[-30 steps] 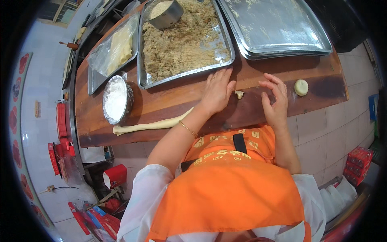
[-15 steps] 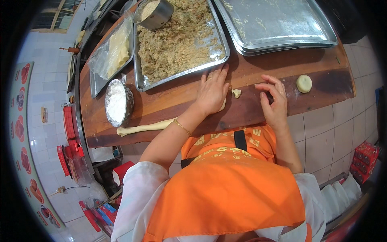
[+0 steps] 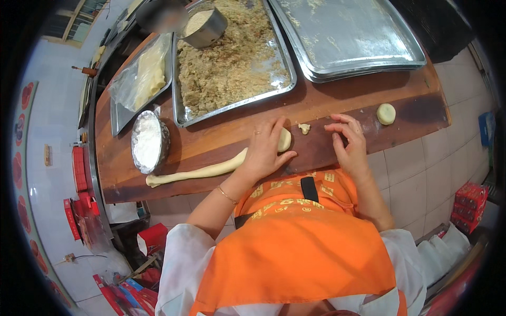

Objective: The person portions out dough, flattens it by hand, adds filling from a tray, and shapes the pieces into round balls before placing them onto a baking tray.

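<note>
A long pale dough rope (image 3: 200, 171) lies along the near side of the wooden table. My left hand (image 3: 263, 150) rests over its right part, fingers stretched and thumb apart, palm down. A rounded dough end (image 3: 284, 139) shows past those fingers; the hand hides whether it joins the rope. To its right sits a small dough scrap (image 3: 304, 128). My right hand (image 3: 350, 145) hovers by the table edge, fingers loosely bent and apart, with nothing visible in it. Farther right is a round, flat-topped dough piece (image 3: 386, 114).
A metal bowl of white flour (image 3: 146, 145) stands left. Behind are a tray of crumbly brown filling (image 3: 226, 68) with a metal cup (image 3: 205, 29), stacked metal trays (image 3: 353, 37), and a tray with plastic-covered dough (image 3: 150, 76). A blurred person (image 3: 163, 16) is at the far left.
My left hand has drawn back toward me from near the filling tray, uncovering the rounded dough end. My right hand keeps nearly the same pose. The whole view has shifted slightly.
</note>
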`<control>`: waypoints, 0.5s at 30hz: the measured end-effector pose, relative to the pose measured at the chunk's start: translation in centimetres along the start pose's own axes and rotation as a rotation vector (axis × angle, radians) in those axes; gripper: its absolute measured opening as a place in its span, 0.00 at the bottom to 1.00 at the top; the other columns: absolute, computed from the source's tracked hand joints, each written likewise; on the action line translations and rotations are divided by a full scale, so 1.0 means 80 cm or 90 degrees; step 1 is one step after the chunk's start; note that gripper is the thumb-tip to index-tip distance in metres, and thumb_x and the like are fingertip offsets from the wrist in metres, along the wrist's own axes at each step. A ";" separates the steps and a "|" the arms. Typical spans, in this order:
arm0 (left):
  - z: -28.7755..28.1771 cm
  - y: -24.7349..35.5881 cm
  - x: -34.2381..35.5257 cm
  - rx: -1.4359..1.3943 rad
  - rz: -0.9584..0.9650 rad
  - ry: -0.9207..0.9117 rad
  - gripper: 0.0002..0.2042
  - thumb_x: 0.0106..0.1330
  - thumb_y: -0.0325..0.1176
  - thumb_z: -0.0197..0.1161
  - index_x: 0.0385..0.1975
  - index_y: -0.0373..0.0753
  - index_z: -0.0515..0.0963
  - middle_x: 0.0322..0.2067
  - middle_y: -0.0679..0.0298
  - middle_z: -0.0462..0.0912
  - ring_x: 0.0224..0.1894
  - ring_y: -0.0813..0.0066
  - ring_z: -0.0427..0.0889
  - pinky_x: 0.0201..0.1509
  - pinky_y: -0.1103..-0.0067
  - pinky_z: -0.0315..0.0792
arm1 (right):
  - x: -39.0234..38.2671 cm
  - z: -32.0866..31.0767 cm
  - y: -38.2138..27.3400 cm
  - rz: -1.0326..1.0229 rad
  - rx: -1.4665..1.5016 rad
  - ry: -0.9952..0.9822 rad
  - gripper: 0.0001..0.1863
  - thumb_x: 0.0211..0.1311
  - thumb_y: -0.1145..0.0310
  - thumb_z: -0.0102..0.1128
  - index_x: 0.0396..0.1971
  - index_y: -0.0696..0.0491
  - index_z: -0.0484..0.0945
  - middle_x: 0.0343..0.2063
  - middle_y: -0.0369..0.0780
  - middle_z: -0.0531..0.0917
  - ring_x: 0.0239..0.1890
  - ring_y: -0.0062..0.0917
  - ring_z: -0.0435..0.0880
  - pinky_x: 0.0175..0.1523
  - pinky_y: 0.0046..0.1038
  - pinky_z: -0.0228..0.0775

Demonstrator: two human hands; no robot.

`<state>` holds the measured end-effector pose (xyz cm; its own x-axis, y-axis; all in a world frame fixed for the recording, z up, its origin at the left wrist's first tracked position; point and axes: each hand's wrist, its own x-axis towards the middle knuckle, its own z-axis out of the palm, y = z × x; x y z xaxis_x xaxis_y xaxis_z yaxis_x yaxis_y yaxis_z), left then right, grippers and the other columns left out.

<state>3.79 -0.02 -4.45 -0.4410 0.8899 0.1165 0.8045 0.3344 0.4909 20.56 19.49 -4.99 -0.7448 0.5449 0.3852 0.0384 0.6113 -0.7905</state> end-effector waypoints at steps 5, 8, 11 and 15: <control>-0.008 -0.007 -0.002 -0.081 -0.025 0.014 0.32 0.65 0.38 0.69 0.66 0.36 0.65 0.58 0.46 0.75 0.59 0.42 0.74 0.62 0.60 0.71 | 0.008 0.024 -0.024 -0.052 0.040 -0.062 0.11 0.56 0.82 0.59 0.38 0.54 0.83 0.47 0.44 0.82 0.51 0.40 0.79 0.53 0.36 0.73; -0.006 -0.008 -0.005 -0.930 -0.386 0.085 0.26 0.79 0.47 0.50 0.65 0.32 0.65 0.57 0.48 0.77 0.58 0.48 0.78 0.63 0.62 0.74 | 0.017 0.033 -0.043 -0.076 0.077 -0.147 0.19 0.55 0.80 0.62 0.49 0.54 0.80 0.49 0.45 0.81 0.51 0.40 0.78 0.55 0.38 0.72; -0.027 0.002 -0.001 -1.307 -0.288 -0.032 0.31 0.82 0.53 0.31 0.65 0.30 0.65 0.59 0.50 0.76 0.61 0.56 0.78 0.65 0.62 0.74 | 0.031 0.040 -0.077 -0.113 0.025 -0.167 0.31 0.52 0.76 0.67 0.60 0.53 0.74 0.53 0.45 0.79 0.54 0.40 0.77 0.59 0.40 0.68; -0.032 0.022 0.001 -1.276 -0.342 0.017 0.32 0.81 0.56 0.31 0.66 0.31 0.63 0.61 0.51 0.75 0.66 0.57 0.73 0.69 0.61 0.70 | 0.047 0.052 -0.093 -0.210 -0.048 -0.183 0.42 0.47 0.71 0.74 0.67 0.52 0.68 0.57 0.45 0.75 0.57 0.44 0.75 0.63 0.42 0.65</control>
<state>4.14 -0.16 -1.33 -0.4507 0.8310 -0.3260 -0.8192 -0.2399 0.5209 14.74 14.64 0.34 -0.8800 0.1384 0.4543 -0.1921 0.7712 -0.6069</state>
